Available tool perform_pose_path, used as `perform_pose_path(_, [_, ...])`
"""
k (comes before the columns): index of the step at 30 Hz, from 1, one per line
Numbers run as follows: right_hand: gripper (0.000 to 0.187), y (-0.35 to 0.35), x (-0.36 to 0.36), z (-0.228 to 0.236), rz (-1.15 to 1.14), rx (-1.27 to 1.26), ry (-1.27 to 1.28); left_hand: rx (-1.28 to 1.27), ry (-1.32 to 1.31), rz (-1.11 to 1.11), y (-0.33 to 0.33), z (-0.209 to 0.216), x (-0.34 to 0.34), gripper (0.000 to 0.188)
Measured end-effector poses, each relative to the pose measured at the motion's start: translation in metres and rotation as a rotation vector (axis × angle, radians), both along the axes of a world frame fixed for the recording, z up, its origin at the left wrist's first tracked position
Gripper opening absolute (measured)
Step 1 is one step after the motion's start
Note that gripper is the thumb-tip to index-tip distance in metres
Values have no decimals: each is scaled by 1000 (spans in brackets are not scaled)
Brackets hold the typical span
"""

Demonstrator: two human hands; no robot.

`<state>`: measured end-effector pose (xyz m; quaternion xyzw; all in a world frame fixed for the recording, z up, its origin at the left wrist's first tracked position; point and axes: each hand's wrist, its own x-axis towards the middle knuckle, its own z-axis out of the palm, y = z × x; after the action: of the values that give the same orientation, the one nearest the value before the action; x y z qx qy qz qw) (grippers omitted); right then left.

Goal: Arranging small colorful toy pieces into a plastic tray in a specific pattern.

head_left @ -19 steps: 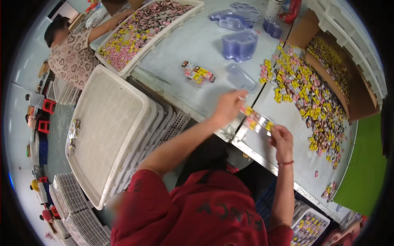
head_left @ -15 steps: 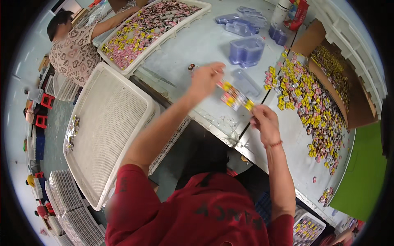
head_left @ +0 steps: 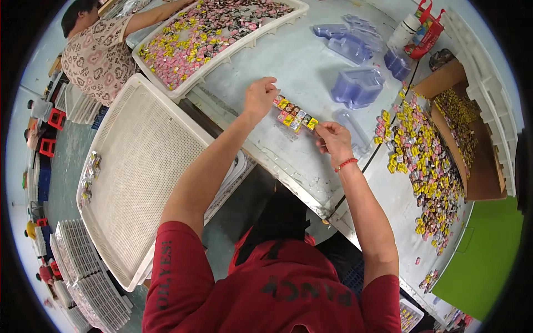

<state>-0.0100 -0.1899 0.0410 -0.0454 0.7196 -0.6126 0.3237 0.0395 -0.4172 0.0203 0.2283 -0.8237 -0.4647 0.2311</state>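
Note:
Above the table, a two-row block of small yellow, pink, dark and white wrapped pieces (head_left: 295, 116) spans the gap between my hands. My right hand (head_left: 336, 141), with a red bracelet at the wrist, pinches its right end between thumb and fingers. At the block's left end are the fingertips of my left hand (head_left: 260, 101), bent and closed against it; their exact grip is partly hidden. Just behind my right hand lies a shallow clear bluish plastic tray (head_left: 352, 130). A stack of similar clear trays (head_left: 358, 89) stands farther back.
Loose wrapped pieces (head_left: 422, 172) spread across the right side beside a cardboard box (head_left: 488, 177). A white crate (head_left: 222, 55) full of pieces stands at the far left, where another person (head_left: 100, 61) reaches in. A perforated white tray (head_left: 141, 172) lies at my left.
My left hand has moved left and my right hand slightly left and up, with the block between them. The view has shifted a little.

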Motion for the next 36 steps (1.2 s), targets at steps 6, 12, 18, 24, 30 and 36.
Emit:
perform_pose_path(6, [38, -12, -15, -2, -45, 258, 1109, 722, 347, 289, 47, 7, 55, 68])
perform_pose_path(12, [51, -62, -42, 4, 482, 518, 921, 1269, 238, 268, 93, 2, 76, 56])
perform_pose_path(18, [58, -74, -42, -10, 622, 544, 869, 1386, 191, 247, 82, -10, 55, 58])
perform_pose_path(24, [57, -69, -43, -18, 555, 512, 813, 1396, 370, 288, 96, 2, 43, 37])
perform_pose_path(30, [56, -63, -51, -19, 535, 499, 785, 1395, 135, 264, 83, 1, 30, 44])
perform_pose_path(36, [48, -74, -40, -23, 599, 445, 830, 1190, -90, 149, 61, -16, 35, 52])
